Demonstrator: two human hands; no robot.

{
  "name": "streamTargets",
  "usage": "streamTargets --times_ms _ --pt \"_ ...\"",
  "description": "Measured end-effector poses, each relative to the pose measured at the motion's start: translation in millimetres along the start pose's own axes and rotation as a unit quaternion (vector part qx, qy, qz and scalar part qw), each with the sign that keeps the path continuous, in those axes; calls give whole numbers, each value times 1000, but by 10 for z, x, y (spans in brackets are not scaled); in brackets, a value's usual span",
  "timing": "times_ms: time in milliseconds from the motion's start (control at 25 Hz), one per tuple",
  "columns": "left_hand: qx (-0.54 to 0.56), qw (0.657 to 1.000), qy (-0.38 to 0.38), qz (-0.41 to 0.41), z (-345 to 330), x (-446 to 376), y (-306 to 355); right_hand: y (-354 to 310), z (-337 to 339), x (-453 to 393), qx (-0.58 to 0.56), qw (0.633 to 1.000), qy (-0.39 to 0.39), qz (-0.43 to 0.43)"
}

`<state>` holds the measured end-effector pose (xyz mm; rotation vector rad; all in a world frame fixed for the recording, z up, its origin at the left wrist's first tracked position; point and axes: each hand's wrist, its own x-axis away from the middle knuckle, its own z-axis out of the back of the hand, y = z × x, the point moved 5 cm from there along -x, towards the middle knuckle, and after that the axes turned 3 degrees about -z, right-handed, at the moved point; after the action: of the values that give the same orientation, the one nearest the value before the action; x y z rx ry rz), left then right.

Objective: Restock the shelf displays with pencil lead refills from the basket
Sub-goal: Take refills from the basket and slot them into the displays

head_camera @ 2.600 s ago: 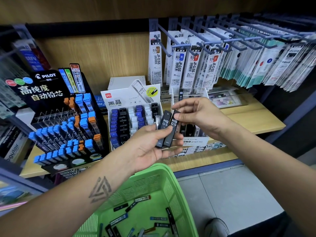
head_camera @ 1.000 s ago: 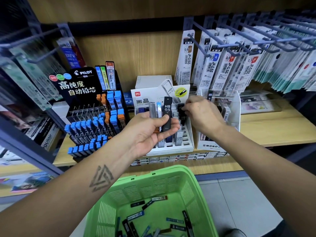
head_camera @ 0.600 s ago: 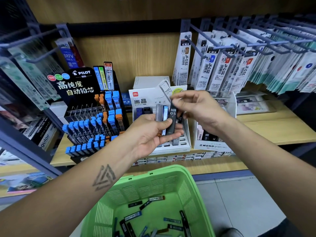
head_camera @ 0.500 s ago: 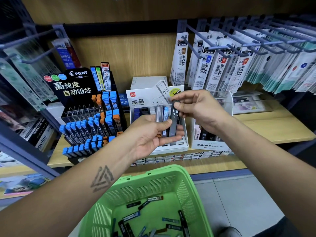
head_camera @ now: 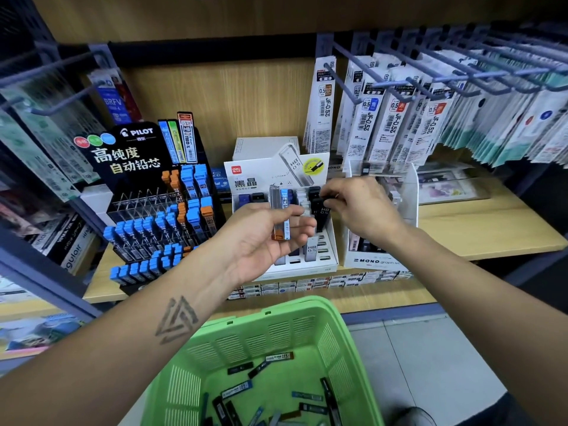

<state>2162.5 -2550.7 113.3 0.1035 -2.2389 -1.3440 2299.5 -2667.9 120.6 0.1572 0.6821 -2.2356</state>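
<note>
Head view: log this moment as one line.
right hand: seating black HB 0.5 lead case in white Deli display box | left hand: holding two refills | green basket: refills remain

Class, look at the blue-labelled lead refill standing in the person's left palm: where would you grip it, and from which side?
Pinch the blue-labelled refill at its upper end, coming from above. It stands upright, its top clear above the left hand, whose fingers cover its lower half.

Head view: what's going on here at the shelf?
A person is restocking pencil lead refills. The right hand pinches a black HB 0.5 lead case and is slotting it into the white display box. The left hand holds two more cases, one clear, one blue. More refills lie in the green basket below.
</note>
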Motion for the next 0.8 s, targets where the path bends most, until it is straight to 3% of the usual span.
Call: streamTargets --times_ms 160,320,680,720,800 --pt "3 1000 -3 -5 46 6 41 -42 -41 -26 6 1000 -1 23" --pt "8 1000 -9 -4 51 29 54 -6 -84 -43 0 998 -64 17" --pt "5 999 -38 -5 46 69 66 -8 -209 -68 130 991 3 31" --pt "-7 999 -34 -4 72 71 71 -59 -176 -76 97 995 17 28" --pt "-20 1000 -21 -1 132 86 80 -208 -109 -106 -95 995 8 -14"
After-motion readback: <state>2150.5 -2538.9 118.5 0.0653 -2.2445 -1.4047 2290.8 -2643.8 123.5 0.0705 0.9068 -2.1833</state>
